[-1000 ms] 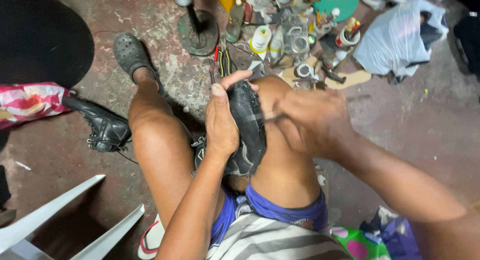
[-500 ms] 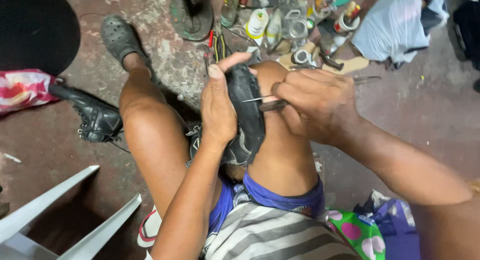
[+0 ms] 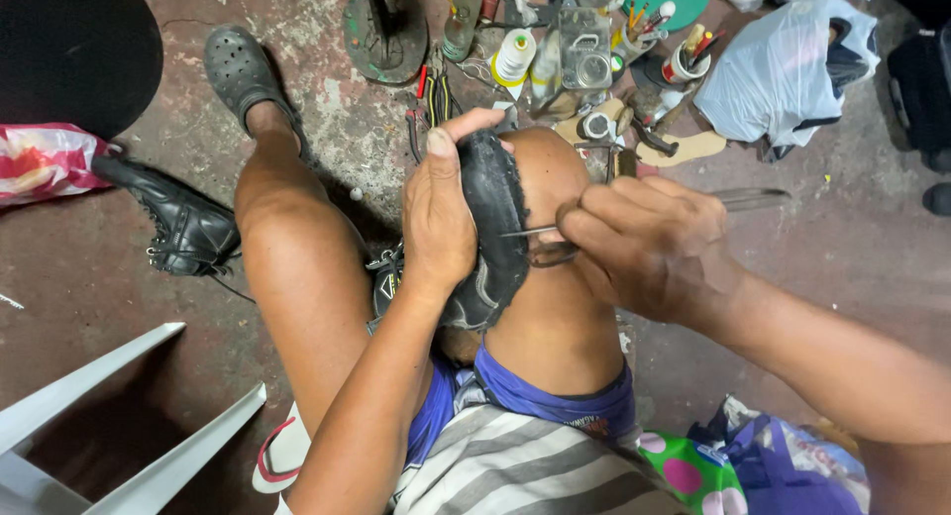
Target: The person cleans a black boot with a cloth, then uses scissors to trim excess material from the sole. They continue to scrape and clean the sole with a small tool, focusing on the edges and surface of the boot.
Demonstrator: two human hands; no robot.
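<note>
1. Your left hand (image 3: pixel 441 218) has its fingers wrapped tight around a worn black shoe (image 3: pixel 495 233), thumb up over the toe end, pressing the shoe against your right knee (image 3: pixel 540 168). The shoe stands on edge between your thighs, sole edge turned toward your right hand.
2. Your right hand (image 3: pixel 649 243) pinches a thin metal awl (image 3: pixel 530 230), fingers closed narrow on its handle end. The tip meets the shoe's edge at about mid-length.
3. My reading: you are at the stitching or piercing step along the sole seam. A next push would call for a firm brace from the left hand and a straight line for the point, since your knee lies right behind the shoe.
4. Containers, from left to right across the floor (image 3: pixel 327 99):
   - a red and white patterned bag (image 3: pixel 45 163) at the left edge, contents hidden;
   - an upright bottle (image 3: pixel 458 30) near the round metal stand base (image 3: pixel 386 25), contents not clear;
   - a small open tub (image 3: pixel 679 64) holding pens or slim tools standing upright;
   - a white plastic bag (image 3: pixel 783 79) at top right, with something dark showing at its mouth.
5. A cone of pale thread (image 3: pixel 515 54) stands among the loose tools. A second black shoe (image 3: pixel 183 223) lies by your left leg.
</note>
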